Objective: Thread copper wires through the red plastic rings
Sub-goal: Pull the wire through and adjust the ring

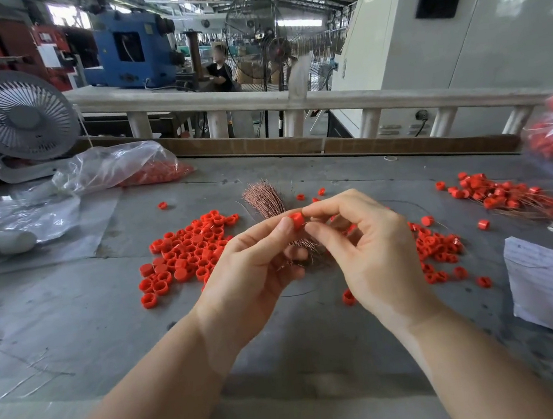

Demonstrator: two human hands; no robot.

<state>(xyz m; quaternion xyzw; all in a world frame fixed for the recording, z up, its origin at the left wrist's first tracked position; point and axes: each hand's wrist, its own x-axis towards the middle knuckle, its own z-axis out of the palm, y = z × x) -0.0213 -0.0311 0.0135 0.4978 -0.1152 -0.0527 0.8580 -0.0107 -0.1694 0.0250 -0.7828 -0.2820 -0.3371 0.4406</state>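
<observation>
Midway, by the look of it: small red plastic ring [297, 221] pinched between left hand [247, 271] and right hand [372, 250] above fanned copper-wire bundle [265, 198]. Threaded red rings on wires [508, 198] heaped far right; loose unthreaded red rings [186, 250] left.

smooth red plastic rings [186, 250]; shiny copper wire bundle [265, 198]; matt grey table [284, 346]; clear glossy bag [115, 165].

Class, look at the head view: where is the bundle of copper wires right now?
The copper wire bundle lies mid-table, fanning out behind the left hand and right hand, between two piles of red rings.
</observation>
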